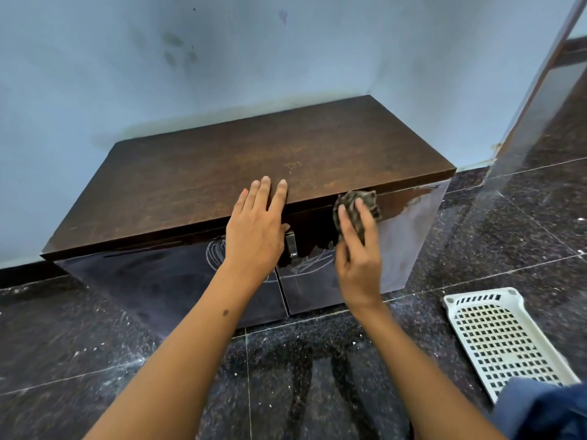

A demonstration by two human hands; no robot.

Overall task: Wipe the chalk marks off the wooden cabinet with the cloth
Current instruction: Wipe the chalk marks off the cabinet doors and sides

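A low dark wooden cabinet [203, 173] stands against the pale blue wall, its two glossy doors facing me. White chalk marks [305, 265] loop across both doors near the middle, by a metal handle [291, 246]. My left hand [254, 233] lies flat over the front edge of the cabinet top, fingers spread. My right hand [359, 258] presses a crumpled patterned cloth [365, 201] against the upper part of the right door, just under the top's edge. Part of the chalk is hidden behind both hands.
A white plastic lattice basket [495, 341] lies on the dark speckled stone floor [95, 360] at the right. A blue fabric piece [546, 411] fills the bottom right corner. A wooden door frame [546, 77] rises at the right of the cabinet.
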